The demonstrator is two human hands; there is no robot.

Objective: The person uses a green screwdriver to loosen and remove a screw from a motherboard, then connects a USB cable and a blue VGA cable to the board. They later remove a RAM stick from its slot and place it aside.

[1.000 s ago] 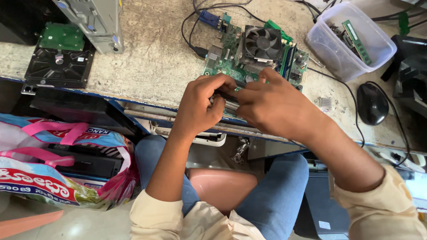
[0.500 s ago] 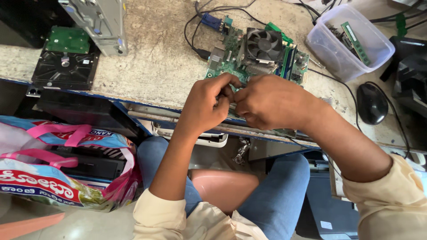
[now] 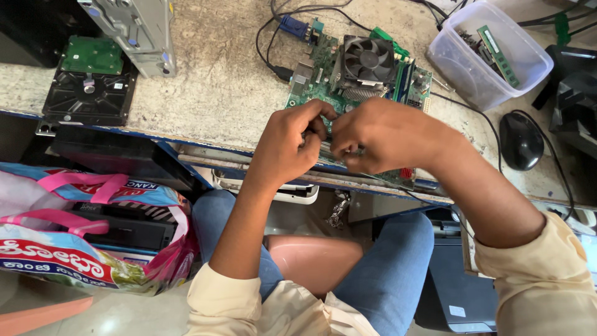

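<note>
A hard drive (image 3: pixel 87 84) lies well left of the motherboard (image 3: pixel 348 81); a metal bracket (image 3: pixel 140 28) stands just beside the drive; the left hand (image 3: pixel 289 146) and right hand (image 3: pixel 382 134) meet over the motherboard's near edge, fingertips pinched together on something I cannot tell; right of the motherboard sit a plastic tub (image 3: pixel 491 59) and a mouse (image 3: pixel 521 142).

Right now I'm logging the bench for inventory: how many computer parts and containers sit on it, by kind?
Motherboard with fan, under the left hand and right hand: 1
Hard drives: 1 seen
Metal drive cage: 1
Clear plastic tub: 1
Black mouse: 1
Total: 5
</note>
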